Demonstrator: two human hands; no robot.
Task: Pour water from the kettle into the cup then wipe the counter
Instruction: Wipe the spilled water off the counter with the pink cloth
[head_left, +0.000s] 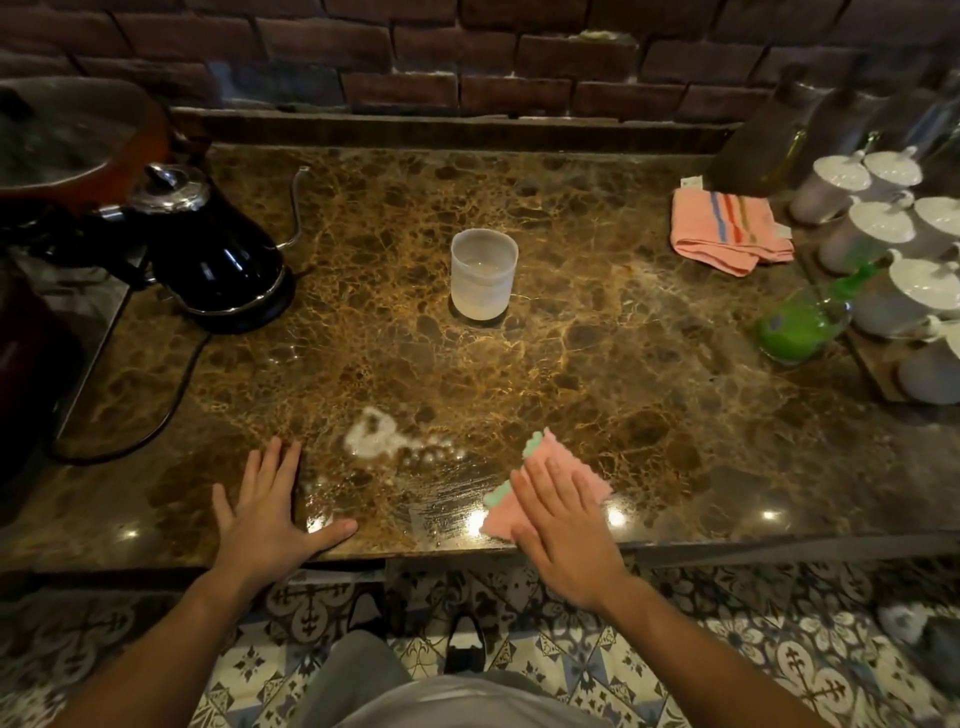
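my right hand (563, 530) lies flat and spread on a pink cloth (545, 483) with a green edge, low and right of the frame's centre, pressing it onto the counter (597, 364) near the front edge. the fingers (535, 486) lie side by side, reaching up and left across the cloth; nothing is pinched, the palm just covers it. my left hand (267, 512) is at the lower left of centre, also flat on the counter, fingers spread and the thumb out to the right, holding nothing.

between my two hands the marble is wet: a white foamy patch (374, 439) sits just above and right of my left hand, and streaky smears (441, 501) run from it towards the cloth.

the cup (483, 275) stands upright in the middle of the frame, well apart from both hands, pale and see-through with water in it. the kettle (208, 249) is at the left, black with a shiny lid, sitting on its base, its thin spout pointing up and right; its cord (171, 384) loops down along the counter's left side.

at the upper right a folded striped towel (727, 228) lies on the counter. beside it, at the right edge, white cups (883, 218) are clustered on a tray, with a green bottle (795, 327) tilted just in front of them.
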